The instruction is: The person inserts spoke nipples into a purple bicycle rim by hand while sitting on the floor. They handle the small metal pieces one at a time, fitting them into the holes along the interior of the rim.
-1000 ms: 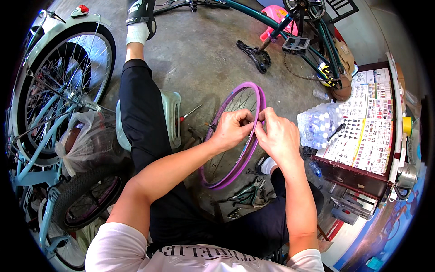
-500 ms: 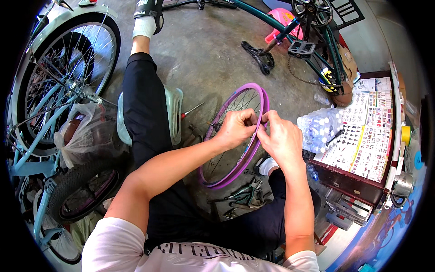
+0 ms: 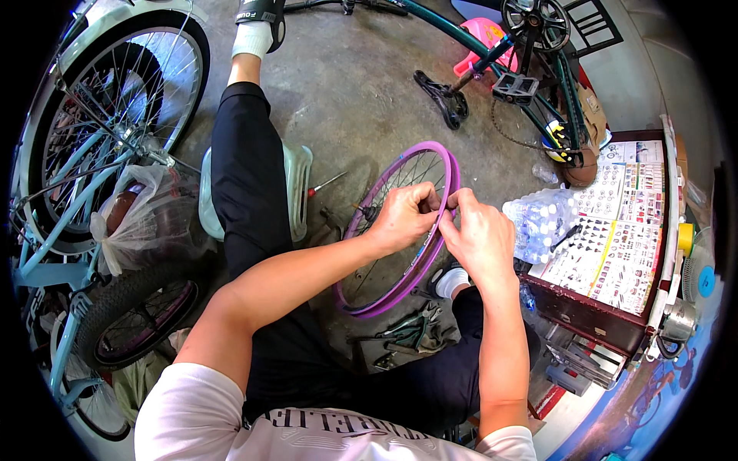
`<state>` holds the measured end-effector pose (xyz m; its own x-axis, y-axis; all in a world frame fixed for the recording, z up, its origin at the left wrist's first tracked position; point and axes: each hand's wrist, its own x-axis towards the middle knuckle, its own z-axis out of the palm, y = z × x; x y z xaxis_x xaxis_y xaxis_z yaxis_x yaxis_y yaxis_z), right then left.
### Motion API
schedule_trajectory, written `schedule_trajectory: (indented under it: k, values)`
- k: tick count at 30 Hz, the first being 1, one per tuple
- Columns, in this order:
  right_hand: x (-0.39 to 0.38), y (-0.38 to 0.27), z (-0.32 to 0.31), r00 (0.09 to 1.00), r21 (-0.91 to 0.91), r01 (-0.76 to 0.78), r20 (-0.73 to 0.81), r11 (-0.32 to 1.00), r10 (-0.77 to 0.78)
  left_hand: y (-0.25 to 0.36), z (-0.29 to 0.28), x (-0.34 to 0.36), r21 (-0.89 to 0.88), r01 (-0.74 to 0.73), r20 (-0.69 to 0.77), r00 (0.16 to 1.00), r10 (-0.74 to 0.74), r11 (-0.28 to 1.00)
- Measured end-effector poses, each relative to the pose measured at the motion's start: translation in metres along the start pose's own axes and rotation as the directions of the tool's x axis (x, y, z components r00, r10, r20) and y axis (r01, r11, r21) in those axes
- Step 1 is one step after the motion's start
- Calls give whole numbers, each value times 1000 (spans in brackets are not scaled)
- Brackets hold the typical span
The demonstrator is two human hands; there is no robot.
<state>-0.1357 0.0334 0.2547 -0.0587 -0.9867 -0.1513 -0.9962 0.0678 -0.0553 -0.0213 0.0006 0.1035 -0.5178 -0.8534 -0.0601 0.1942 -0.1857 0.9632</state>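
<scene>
A purple bicycle wheel rim [image 3: 419, 150] with spokes and a hub stands tilted between my legs. My left hand [image 3: 403, 219] grips its upper right side with bent fingers, thumb and index close together. Just right of it my right hand [image 3: 480, 238] pinches the same rim, fingertips almost meeting those of the left. Whether a small part is between the fingertips is hidden. Pliers and other hand tools [image 3: 407, 330] lie below the wheel. A red-handled screwdriver [image 3: 314, 190] rests on the floor to its left, beside a translucent plastic stool [image 3: 300, 169] behind my leg.
Left are a light-blue bicycle [image 3: 73, 207], a bagged bundle [image 3: 142, 215] and a fat tire [image 3: 115, 323]. A teal frame [image 3: 469, 46] lies at top with a saddle [image 3: 442, 100]. At right, a cabinet [image 3: 584, 319] carries printed sheets [image 3: 615, 246] and packed water bottles [image 3: 538, 223].
The view has turned slightly. Both hands have stayed on the rim in nearly the same pinching pose, with the wheel leaning the same way.
</scene>
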Motion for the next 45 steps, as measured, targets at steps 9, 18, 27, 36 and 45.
schedule_trajectory:
  k: [9, 18, 27, 36, 45]
  values:
    - [0, 6, 2, 1000, -29, 20, -12, 999, -20, 13, -7, -2, 166, -100, 65, 994, 90, 981]
    - [2, 12, 1, 999, 71, -29, 34, 997, 27, 23, -6, -4, 76, 29, 105, 994, -37, 997]
    - [1, 11, 0, 1000, 68, 21, 3, 997, -21, 14, -7, -5, 227, -170, 96, 984, 151, 959]
    - [1, 8, 0, 988, 7, 95, -122, 995, -93, 26, -13, 1, 260, -313, 73, 950, 305, 913]
    - [-2, 12, 9, 979, 48, 110, -176, 993, -100, 12, -9, 3, 272, -257, 51, 966, 253, 927]
